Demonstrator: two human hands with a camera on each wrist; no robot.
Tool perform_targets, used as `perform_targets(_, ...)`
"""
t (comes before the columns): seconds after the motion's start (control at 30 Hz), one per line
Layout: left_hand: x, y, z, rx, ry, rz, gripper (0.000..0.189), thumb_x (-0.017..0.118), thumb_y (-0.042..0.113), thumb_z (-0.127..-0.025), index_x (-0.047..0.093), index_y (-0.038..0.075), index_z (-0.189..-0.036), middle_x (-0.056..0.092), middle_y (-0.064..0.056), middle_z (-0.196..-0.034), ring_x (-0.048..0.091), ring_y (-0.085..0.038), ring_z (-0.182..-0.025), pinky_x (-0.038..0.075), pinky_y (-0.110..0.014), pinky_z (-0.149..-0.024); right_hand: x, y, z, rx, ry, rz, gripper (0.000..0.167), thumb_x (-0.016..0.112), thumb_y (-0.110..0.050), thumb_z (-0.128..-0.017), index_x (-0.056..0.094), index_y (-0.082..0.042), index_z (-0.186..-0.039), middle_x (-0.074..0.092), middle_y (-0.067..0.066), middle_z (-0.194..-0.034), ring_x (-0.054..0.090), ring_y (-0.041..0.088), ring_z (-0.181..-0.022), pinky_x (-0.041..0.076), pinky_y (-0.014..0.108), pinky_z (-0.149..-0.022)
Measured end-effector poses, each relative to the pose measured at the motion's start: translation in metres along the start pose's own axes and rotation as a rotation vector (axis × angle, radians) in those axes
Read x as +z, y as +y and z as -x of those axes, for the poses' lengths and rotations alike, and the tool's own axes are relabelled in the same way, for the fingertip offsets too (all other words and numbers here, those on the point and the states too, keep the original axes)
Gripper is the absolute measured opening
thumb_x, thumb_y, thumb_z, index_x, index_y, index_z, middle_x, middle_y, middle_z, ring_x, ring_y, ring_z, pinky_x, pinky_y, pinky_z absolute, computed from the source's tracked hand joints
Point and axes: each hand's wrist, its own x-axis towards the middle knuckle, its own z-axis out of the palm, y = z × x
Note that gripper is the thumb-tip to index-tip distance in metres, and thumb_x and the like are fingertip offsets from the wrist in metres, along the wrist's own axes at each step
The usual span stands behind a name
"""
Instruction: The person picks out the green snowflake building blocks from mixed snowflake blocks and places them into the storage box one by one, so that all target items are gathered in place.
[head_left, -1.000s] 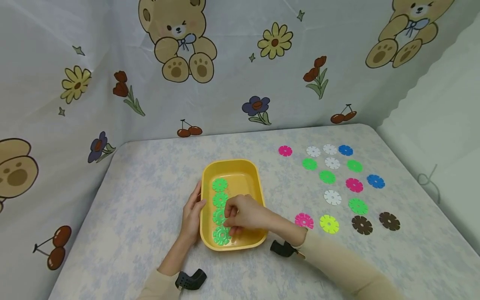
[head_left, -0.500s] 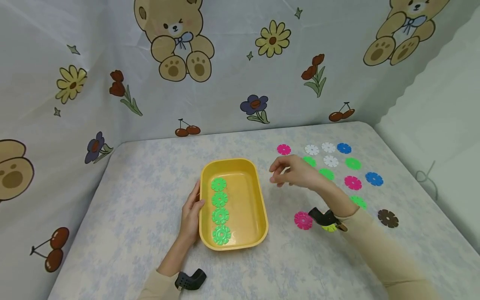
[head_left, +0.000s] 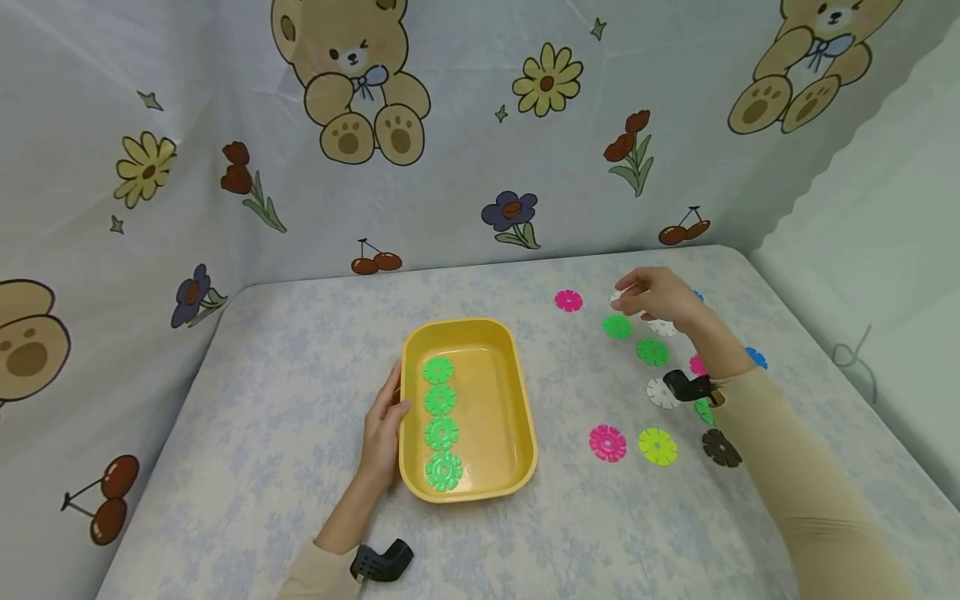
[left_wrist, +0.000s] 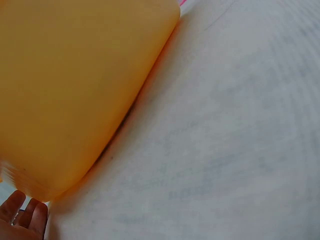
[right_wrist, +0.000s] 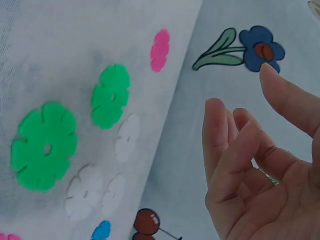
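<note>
My left hand (head_left: 384, 429) grips the left side of a yellow tray (head_left: 522, 392), its thumb at the rim and fingers along the outer wall. Inside the tray, several green notched flower-shaped discs (head_left: 440, 400) form a column down the left side. Over the far right of the table, my right hand (head_left: 663, 296) hovers above white discs, partly hiding them. The right wrist view shows its thumb apart from its bent fingers and nothing held; white discs (right_wrist: 84, 192) and green discs (right_wrist: 45, 147) lie beyond.
More flower discs lie on the right of the table: pink (head_left: 607, 443), yellow (head_left: 658, 447), brown (head_left: 722, 448) and blue (head_left: 757, 357), some partly covered by the right arm. A curtain printed with bears (head_left: 367, 92) hangs behind the table.
My right hand has left the tray, moving right and away from me to the loose white discs. My left hand and the tray have stayed put.
</note>
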Motion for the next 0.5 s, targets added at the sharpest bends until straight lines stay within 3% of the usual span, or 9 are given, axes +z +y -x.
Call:
perform_targets(0.27,0.0,0.0,0.0,0.001,-0.011,0.025,0.056,0.035,0.01,-0.104,0.019,0.015,-0.158,0.029,-0.009,-0.158,0.044,-0.022,-0.126,0.046,-0.016,-0.092,-0.002,0.034,-0.019,0.088,-0.017,-0.006,0.055,0.064,-0.027,-0.095,0.046,0.007,-0.135,0.058,0.022,-0.119,0.058,0.034,-0.102,0.052,0.035,-0.078)
perform_targets(0.5,-0.001,0.0,0.0,-0.002,-0.004,0.022,0.056,0.036,0.011,-0.104,0.02,0.016,-0.158,0.032,-0.011,-0.155,0.047,-0.021,-0.123,0.047,-0.017,-0.09,0.008,0.054,-0.034,0.152,-0.048,-0.035,0.055,0.069,-0.028,-0.091,0.049,0.005,-0.131,0.055,0.015,-0.108,0.051,0.014,-0.072,0.043,0.027,-0.059)
